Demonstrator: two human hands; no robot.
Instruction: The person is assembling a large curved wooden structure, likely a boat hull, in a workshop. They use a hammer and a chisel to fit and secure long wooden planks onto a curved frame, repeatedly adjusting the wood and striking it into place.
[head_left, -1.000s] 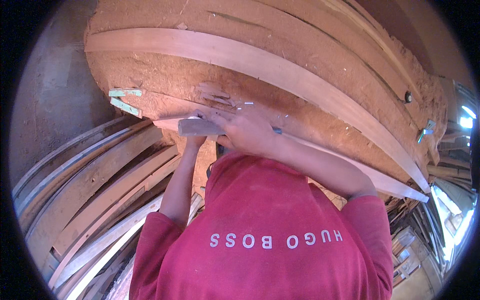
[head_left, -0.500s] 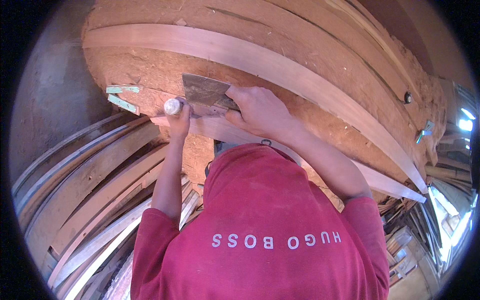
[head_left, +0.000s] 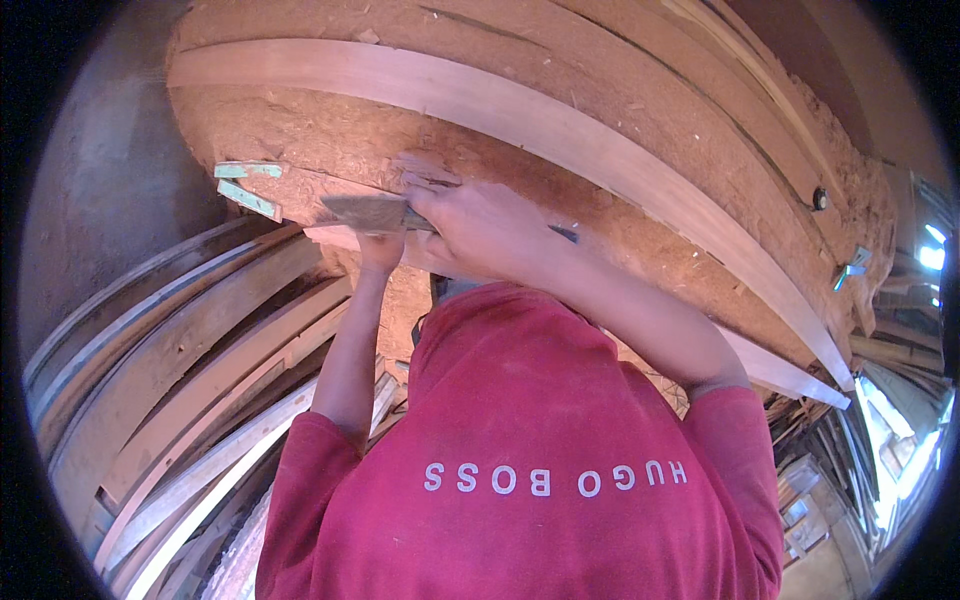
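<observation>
In my right hand, which is closed, is a wide flat-bladed metal tool. A dark end of it sticks out to the right beyond my fist. The blade lies tilted right over my left hand, which is closed too. Half a second ago my left hand held an upright handle with a pale round top; the blade now hides that top. Under both hands lies a pale curved wooden plank, mostly hidden by my hands and by a red-shirted body.
A long curved plank arcs across the sawdust-covered surface beyond my hands. Two green-painted strips lie to the left. Several curved boards are stacked at the lower left. A small round dark object sits at the right.
The flat blade has come down and left, turning nearly edge-on over the pale round top. My right hand has moved left with it. My left hand has shifted slightly right.
</observation>
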